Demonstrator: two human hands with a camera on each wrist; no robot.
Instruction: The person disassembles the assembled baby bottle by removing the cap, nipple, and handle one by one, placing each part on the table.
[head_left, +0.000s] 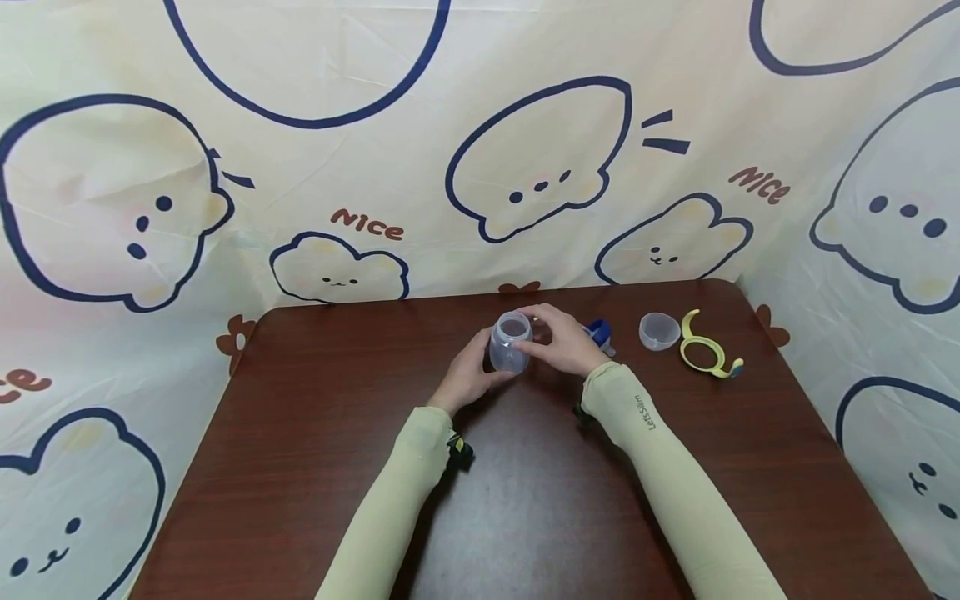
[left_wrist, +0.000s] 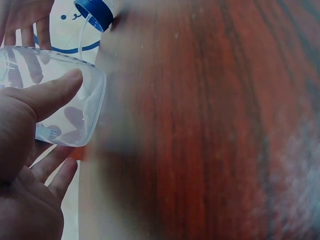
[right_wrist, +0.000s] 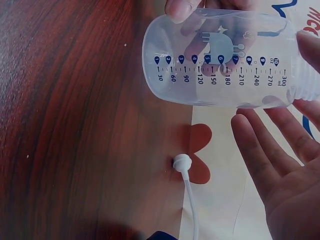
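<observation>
A clear baby bottle [head_left: 508, 354] without a lid is held above the table between both hands, its open neck facing up. In the right wrist view, the same bottle [right_wrist: 172, 45] carries a printed animal and a dark measuring scale up to 300 ml. My left hand [head_left: 467, 375] grips the bottle's body, thumb on one side and fingers on the other. Around the neck, my right hand [head_left: 566, 342] pinches with thumb and forefinger; its other fingers stretch loosely beside the body. Nothing is visible inside the bottle.
Behind the right hand lies a blue collar lid [head_left: 598, 332], from which a straw with a white weighted end [right_wrist: 182, 163] extends. Farther right sit a clear dome cap [head_left: 660, 332] and a yellow ring with two handles [head_left: 702, 354]. A patterned cloth [head_left: 525, 267] borders the brown table [head_left: 315, 433].
</observation>
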